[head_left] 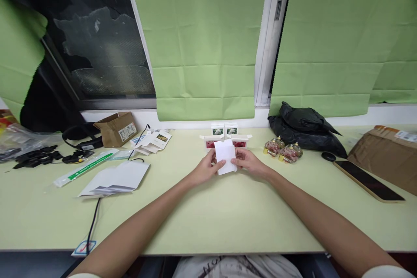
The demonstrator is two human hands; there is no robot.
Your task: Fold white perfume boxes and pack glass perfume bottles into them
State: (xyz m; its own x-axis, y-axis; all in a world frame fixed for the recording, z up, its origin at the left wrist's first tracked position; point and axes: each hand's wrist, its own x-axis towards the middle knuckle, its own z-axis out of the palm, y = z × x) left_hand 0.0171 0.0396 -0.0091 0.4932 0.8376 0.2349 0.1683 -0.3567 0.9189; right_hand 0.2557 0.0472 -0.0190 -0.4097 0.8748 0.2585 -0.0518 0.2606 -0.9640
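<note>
1. The left grip (205, 168) and the right grip (249, 163) pinch a white card (226, 155) between them, one at each side edge, just above the tabletop (208, 217).
2. Just beyond both grips stand the open red-lined boxes (211, 142), with the small white boxes (224, 129) behind those.
3. Near the right grip, on its outer side, sit the clear-wrapped trinkets (282, 150). Farther out are a black bag (302, 128) and a dark phone (368, 180).
4. Well apart from the left grip, on its outer side, lie the white envelopes (114, 179). A cardboard box (115, 129) is beyond them.

A phone (368, 180) lies near a black bag (304, 128) on the desk (208, 221).
</note>
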